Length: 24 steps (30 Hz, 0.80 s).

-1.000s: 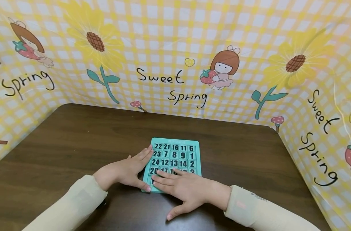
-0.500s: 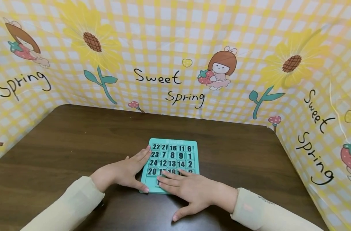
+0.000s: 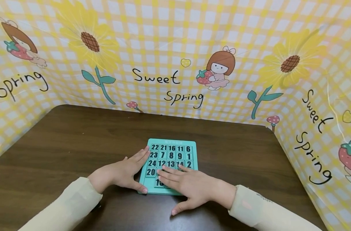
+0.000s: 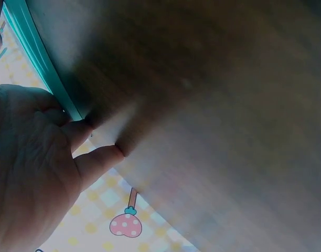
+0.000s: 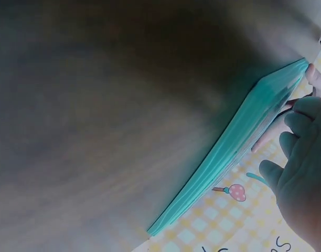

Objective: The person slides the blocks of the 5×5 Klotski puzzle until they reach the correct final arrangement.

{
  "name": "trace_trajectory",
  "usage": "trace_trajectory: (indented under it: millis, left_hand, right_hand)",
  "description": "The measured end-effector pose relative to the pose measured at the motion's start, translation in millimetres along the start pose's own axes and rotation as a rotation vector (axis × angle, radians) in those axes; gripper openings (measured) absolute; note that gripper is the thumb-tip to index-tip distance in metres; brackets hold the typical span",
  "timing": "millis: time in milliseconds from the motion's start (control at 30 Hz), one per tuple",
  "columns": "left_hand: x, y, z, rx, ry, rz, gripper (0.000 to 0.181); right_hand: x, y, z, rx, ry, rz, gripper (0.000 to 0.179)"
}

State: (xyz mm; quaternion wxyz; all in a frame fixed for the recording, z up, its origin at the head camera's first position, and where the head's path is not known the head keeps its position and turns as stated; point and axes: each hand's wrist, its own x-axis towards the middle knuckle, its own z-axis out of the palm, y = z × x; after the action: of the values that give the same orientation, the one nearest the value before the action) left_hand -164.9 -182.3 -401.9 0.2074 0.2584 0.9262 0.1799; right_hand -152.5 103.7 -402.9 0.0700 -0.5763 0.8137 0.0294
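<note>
Checkered cloth [image 3: 155, 41] behind table [image 3: 77, 138]; teal number board [image 3: 172, 142] at six o'clock. My left hand [image 3: 124, 171], thumb and fingers apart, braces board's nine-o'clock edge; right hand [image 3: 189, 186], fingers straight, covers lower tiles [image 3: 158, 183]. Tile-sliding seems in hand; seven-o'clock gap [image 3: 149, 183] likely calls for light push.

Head view bright, wrist views dim, shadowed

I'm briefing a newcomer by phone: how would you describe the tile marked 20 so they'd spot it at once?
On the dark brown table lies a turquoise number board. In the head view, go down its leftmost column to the lowest tile, marked 20. Unlike those above, it has a bare slot directly below.
</note>
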Motion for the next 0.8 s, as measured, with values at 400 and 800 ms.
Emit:
trace_trajectory:
  millis: [400,800]
  left_hand:
    - [0.3,-0.8,0.7,-0.016,-0.017,-0.008,0.130]
    - [0.4,0.5,-0.2,-0.012,-0.023,-0.011,0.129]
  right_hand:
    - [24.6,11.8,-0.1,0.011,-0.015,0.032,0.097]
    - [35.4,6.9,-1.3,-0.051,-0.055,0.042,0.103]
